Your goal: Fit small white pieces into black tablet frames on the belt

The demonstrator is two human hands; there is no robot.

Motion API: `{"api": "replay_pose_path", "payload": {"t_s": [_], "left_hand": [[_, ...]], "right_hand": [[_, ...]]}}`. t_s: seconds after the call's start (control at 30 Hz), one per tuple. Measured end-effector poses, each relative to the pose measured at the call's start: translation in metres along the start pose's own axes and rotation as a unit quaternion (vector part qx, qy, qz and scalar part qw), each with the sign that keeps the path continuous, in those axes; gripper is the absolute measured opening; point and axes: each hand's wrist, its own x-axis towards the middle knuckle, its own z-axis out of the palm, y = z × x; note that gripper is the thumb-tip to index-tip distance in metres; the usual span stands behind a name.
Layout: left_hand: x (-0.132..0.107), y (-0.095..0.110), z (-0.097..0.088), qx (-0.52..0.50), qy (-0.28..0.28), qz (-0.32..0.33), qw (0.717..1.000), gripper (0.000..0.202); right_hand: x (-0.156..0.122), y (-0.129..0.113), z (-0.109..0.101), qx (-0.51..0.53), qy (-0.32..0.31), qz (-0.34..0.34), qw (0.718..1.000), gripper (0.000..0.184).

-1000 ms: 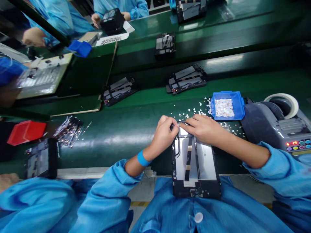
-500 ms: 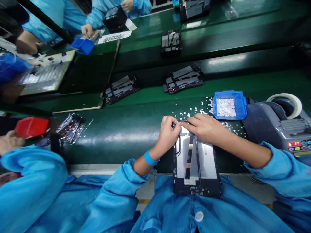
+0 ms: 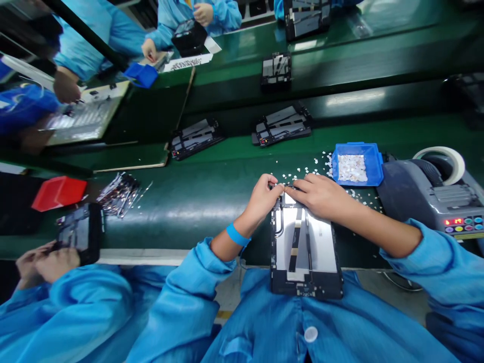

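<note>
Fingers (image 3: 273, 187) of the left hand (image 3: 263, 197) were pinched together at the top edge of the opened tablet chassis (image 3: 304, 252), meeting the pressed-together fingertips of the right hand (image 3: 321, 195); what they gripped was too small to tell. That chassis lay upright across the near edge of the green worktop (image 3: 204, 199), its lower end over the person's lap. Just beyond the right hand stood a blue tray (image 3: 374, 164) of small white pieces, with loose ones scattered beside it, and a tape dispenser (image 3: 431, 194) to its right. At far left, a co-worker's hands (image 3: 43, 262) held another dark unit (image 3: 79, 234).
</note>
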Motion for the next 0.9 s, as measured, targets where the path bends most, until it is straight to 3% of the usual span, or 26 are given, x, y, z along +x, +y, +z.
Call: {"api": "replay_pose_path", "payload": {"t_s": [0.1,0.2,0.3,0.37,0.47,0.53,0.63,0.7,0.77,0.83,0.9], "left_hand": [[-0.006,-0.001,-0.003,0.06,0.012,0.041,0.997,0.011],[-0.015,-0.001,-0.005,0.121,0.03,0.085,0.988,0.025],[-0.019,-0.002,-0.007,0.127,0.021,0.09,0.988,0.04],[-0.024,-0.004,-0.013,0.103,0.022,0.078,0.991,0.045],[-0.052,-0.015,-0.025,0.075,0.028,0.063,0.995,0.048],[-0.082,-0.026,-0.029,0.088,-0.022,0.064,0.994,0.055],[-0.123,-0.04,-0.027,0.106,-0.099,0.091,0.985,0.071],[-0.135,-0.043,-0.029,0.083,-0.072,0.097,0.989,0.078],[-0.133,-0.041,-0.045,0.035,-0.01,0.086,0.996,0.079],[-0.118,-0.037,-0.079,-0.017,0.058,0.061,0.996,0.076],[-0.095,-0.035,-0.13,-0.033,0.122,0.026,0.992,0.07]], "right_hand": [[-0.001,0.001,0.004,0.006,0.003,0.002,1.0,0.038],[0.002,0.002,0.009,0.02,0.006,0.004,1.0,0.037],[-0.001,0.006,0.008,0.044,0.025,0.022,0.998,0.035],[-0.014,0.006,0.002,0.07,0.066,0.094,0.991,0.036],[-0.053,-0.006,-0.017,0.118,0.105,0.288,0.945,0.036],[-0.082,-0.026,-0.031,0.167,0.045,0.354,0.919,0.035],[-0.102,-0.062,-0.052,0.277,-0.044,0.324,0.903,0.035],[-0.09,-0.076,-0.061,0.328,-0.045,0.315,0.89,0.034],[-0.058,-0.069,-0.064,0.372,-0.03,0.297,0.879,0.029],[-0.009,-0.039,-0.057,0.417,-0.024,0.268,0.868,0.026],[0.046,0.01,-0.041,0.422,0.002,0.309,0.852,0.026]]}}
